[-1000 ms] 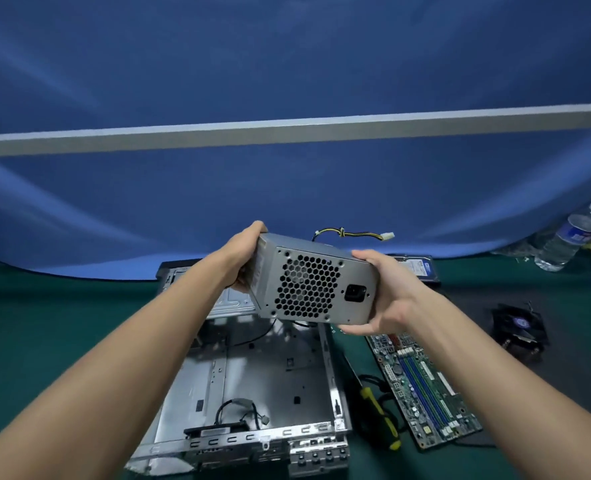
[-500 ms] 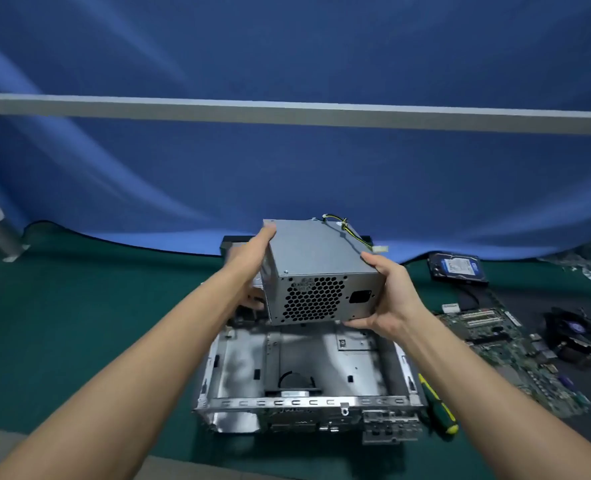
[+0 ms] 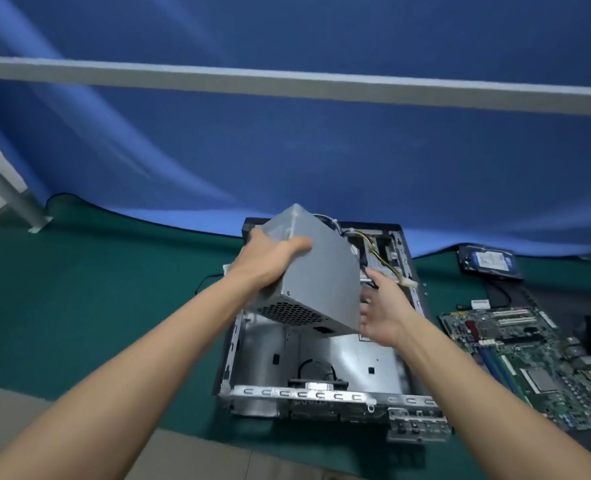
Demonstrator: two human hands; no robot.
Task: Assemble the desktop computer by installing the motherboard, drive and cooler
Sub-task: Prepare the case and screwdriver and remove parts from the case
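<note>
Power supply (image 3: 316, 271) held tilted above the open case (image 3: 322, 368).
Left hand (image 3: 270, 259) grips its top edge; right hand (image 3: 380, 313), fingers spread, sits beside its right face.

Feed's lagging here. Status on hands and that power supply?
Left hand grips power supply, tilted above open case. Right hand open at its right side. Motherboard on mat, not installed.

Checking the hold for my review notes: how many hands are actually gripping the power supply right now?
1. The left hand grips the power supply at its upper left, above the open case. The right hand is open beside its right edge; whether it touches is unclear.
</note>
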